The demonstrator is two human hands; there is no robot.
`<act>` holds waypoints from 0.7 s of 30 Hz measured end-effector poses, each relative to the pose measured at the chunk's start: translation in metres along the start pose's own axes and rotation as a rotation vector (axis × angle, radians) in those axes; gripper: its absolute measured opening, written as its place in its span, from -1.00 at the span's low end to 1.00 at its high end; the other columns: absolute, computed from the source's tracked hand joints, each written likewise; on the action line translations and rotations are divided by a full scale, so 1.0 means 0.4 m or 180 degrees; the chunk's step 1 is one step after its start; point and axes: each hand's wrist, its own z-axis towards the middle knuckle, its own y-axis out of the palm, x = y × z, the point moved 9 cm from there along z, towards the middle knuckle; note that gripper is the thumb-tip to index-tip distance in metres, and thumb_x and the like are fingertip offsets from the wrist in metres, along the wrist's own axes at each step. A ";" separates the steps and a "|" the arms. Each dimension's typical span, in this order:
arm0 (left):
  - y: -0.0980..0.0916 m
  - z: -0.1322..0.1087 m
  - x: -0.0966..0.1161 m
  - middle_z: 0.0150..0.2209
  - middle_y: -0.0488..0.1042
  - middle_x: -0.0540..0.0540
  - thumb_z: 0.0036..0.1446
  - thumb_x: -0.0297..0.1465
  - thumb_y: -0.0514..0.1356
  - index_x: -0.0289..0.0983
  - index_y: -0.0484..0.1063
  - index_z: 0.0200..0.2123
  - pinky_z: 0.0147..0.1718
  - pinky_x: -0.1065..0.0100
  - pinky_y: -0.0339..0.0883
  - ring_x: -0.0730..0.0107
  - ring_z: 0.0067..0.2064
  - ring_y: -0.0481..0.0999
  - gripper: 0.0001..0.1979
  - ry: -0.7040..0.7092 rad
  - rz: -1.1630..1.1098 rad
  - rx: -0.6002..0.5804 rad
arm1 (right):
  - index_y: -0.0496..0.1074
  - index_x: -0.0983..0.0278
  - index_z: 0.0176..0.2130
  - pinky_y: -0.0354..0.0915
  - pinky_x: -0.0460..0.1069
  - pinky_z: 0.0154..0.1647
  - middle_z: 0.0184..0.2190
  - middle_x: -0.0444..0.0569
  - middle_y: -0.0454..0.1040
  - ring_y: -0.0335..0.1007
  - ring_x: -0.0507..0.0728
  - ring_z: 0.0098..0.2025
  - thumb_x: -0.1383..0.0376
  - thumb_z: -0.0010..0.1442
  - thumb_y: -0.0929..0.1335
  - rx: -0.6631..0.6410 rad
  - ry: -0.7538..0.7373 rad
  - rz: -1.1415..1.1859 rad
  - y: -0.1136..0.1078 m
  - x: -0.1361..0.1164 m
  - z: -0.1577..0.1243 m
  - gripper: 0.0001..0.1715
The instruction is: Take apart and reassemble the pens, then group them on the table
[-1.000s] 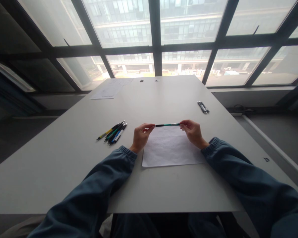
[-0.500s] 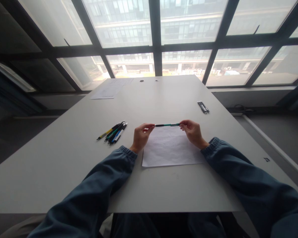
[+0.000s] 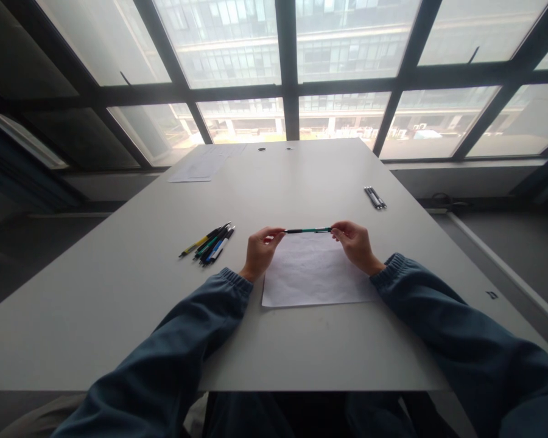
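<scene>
A green and black pen [image 3: 309,230] is held level above the far edge of a white sheet of paper [image 3: 317,274]. My left hand [image 3: 260,249] pinches its left end between thumb and fingers. At the other end, the fingertips of my right hand [image 3: 354,243] grip the pen by its clip end. Left of my left hand lies a loose pile of several pens [image 3: 207,243], with yellow, green, blue and black barrels. A small group of dark and silver pens [image 3: 375,198] rests side by side beyond my right hand.
The white table [image 3: 119,316] reaches away toward large windows. On its far left part lie printed sheets [image 3: 194,167]. Two small round marks or holes show near the far edge. A small dark mark [image 3: 492,295] is near the right edge.
The pen seems to have turned slightly about its length, its clip now showing lower. Both hands keep their places and their hold.
</scene>
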 end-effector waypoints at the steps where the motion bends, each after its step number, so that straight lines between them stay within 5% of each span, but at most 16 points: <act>1: 0.000 0.000 -0.001 -0.23 0.66 -0.13 0.16 -0.21 0.33 -0.21 0.66 -0.21 -0.30 0.35 0.45 0.25 -0.21 0.62 -0.77 -0.0002 0.0009 -0.0001 | 0.55 0.28 -0.30 0.37 -0.01 -0.41 -0.43 -0.04 0.55 0.45 0.09 -0.42 0.10 0.14 0.47 -0.0001 -0.0007 0.0005 0.000 0.000 0.000 -0.72; 21: 0.003 -0.001 -0.011 -0.25 0.66 -0.15 0.15 -0.16 0.33 -0.25 0.65 -0.22 -0.29 0.36 0.45 0.26 -0.21 0.63 -0.72 -0.0115 -0.0015 -0.0041 | 0.54 0.30 -0.30 0.36 -0.03 -0.44 -0.45 -0.05 0.54 0.45 0.08 -0.44 0.09 0.17 0.45 -0.0039 0.0014 -0.0003 0.003 0.002 -0.001 -0.70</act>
